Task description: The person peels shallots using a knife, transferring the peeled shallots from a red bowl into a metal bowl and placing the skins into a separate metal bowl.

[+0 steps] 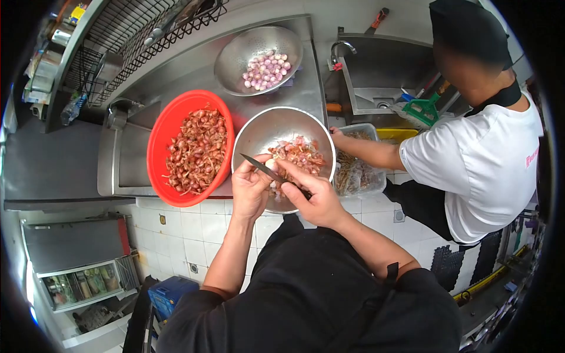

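Over a steel bowl [250,138] holding reddish peels, my left hand [252,187] is closed on a small pale shallot [271,165]. My right hand [315,197] grips a dark-bladed knife [263,168], its blade against the shallot and its tip pointing to the upper left. The knife's handle is mostly hidden by my fingers. A red basin [158,144] full of unpeeled shallots [197,150] stands left of the bowl. Behind the bowl, a steel colander [231,59] contains peeled pink-white shallots [266,70].
At the right, a person in a white shirt [465,159] reaches an arm towards a clear tub [376,170] beside the steel bowl. Further back are a sink [382,76] and a green brush [425,109]. A wire rack [126,41] hangs at the upper left.
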